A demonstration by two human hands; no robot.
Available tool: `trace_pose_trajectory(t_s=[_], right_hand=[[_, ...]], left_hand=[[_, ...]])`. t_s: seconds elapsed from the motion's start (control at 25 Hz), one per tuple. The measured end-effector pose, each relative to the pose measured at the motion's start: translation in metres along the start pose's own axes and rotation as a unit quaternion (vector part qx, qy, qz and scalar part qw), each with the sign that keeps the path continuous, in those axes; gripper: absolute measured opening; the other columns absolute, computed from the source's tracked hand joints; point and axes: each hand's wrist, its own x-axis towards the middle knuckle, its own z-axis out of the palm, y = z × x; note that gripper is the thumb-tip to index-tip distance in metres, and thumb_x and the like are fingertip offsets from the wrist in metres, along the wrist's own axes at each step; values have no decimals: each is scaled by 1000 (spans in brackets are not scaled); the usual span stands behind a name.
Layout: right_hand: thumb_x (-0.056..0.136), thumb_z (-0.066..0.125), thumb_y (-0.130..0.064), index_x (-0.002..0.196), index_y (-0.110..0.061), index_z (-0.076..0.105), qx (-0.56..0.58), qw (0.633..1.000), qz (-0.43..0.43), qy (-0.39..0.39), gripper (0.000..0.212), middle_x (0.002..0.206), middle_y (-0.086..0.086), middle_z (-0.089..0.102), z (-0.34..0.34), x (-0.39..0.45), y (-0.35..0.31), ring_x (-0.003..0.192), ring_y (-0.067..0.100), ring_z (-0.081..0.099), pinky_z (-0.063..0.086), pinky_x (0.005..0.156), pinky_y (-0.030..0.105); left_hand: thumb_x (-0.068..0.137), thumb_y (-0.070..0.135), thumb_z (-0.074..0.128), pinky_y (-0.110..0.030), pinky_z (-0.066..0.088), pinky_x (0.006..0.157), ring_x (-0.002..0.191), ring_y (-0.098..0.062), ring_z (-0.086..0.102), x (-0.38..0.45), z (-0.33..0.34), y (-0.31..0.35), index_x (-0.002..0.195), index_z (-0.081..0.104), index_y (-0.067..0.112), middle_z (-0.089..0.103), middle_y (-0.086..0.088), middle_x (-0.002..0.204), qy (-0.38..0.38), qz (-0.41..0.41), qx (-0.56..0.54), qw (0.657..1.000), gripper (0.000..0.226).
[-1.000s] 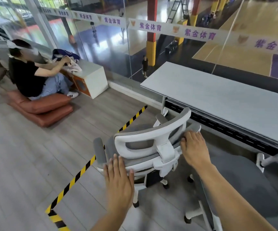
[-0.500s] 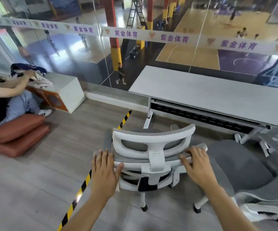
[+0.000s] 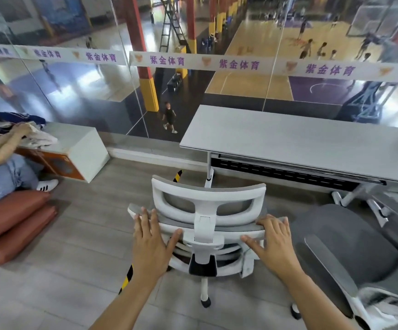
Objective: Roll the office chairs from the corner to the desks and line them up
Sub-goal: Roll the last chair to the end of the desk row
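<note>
A white-framed office chair (image 3: 208, 211) with grey mesh stands in front of me, its back toward me, facing the left end of the grey desk (image 3: 300, 144). My left hand (image 3: 151, 236) grips the left side of the backrest's top edge. My right hand (image 3: 275, 241) grips the right side of the same edge. A second grey office chair (image 3: 350, 256) stands close on the right, beside the desk's legs.
A glass wall runs behind the desk. A person sits on red-brown cushions (image 3: 12, 222) at the left, by a white and orange cabinet (image 3: 74, 151). Yellow-black tape (image 3: 126, 278) crosses the wooden floor under the chair.
The chair has swung round so its back faces me squarely and it points at the desk's left end. My left hand went from hovering to gripping the backrest.
</note>
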Motion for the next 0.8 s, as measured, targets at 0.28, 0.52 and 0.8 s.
trace_pose_trajectory(t_s=[0.28,0.52,0.8], right_hand=[[86,41,-82,115,-22,54,-42,999,29,-1,67,120,-4,57,39,63,-29,134,19,41,8,126,47],[86,35,-85,123,-23,52,-64,995,75,-8,73,124,-8,55,59,95,-60,139,18,36,10,125,44],[85,42,-83,119,-22,54,-42,992,112,30,70,124,-5,55,79,96,-96,134,18,39,14,124,46]], left_hand=[[89,74,37,-48,11,124,152,-25,-10,88,-1,-32,156,11,14,-2,-9,166,-40,-17,-42,998,94],[87,73,40,-50,19,122,152,-21,-13,143,-8,-56,156,9,15,-5,-5,166,-71,2,-57,996,95],[88,73,39,-49,19,122,153,-27,-2,178,-27,-82,154,18,13,5,-9,166,-97,36,-31,994,91]])
